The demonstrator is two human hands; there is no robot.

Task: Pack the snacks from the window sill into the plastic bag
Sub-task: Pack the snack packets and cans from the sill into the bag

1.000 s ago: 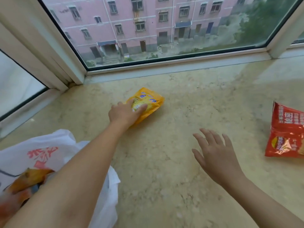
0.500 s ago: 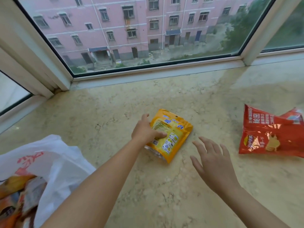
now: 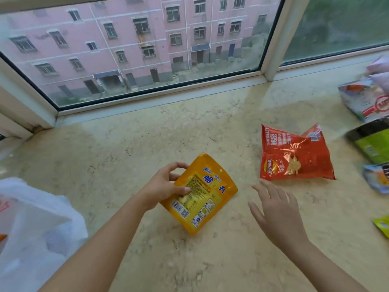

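My left hand [image 3: 166, 186] grips a yellow snack pouch [image 3: 202, 194] by its left edge, thumb on its printed face, and holds it tilted above the marble window sill [image 3: 126, 148]. To the right of the pouch my right hand [image 3: 275, 209] hovers open, fingers spread, holding nothing. Just beyond its fingertips a red crisp bag [image 3: 294, 157] lies on the sill. The white plastic bag [image 3: 35, 226] sits at the lower left with its mouth towards me; something orange shows inside at the frame edge.
Several more snack packs lie along the right edge: a blue and red pack [image 3: 366, 98], a dark green pack [image 3: 372, 142], a small blue one [image 3: 379, 178] and a yellow-green corner [image 3: 383, 226]. The window glass and frame [image 3: 277, 39] bound the sill at the back.
My left hand lifted the yellow pouch off the sill and drew it back towards me. The view swung right, showing more packs. My right hand stayed open.
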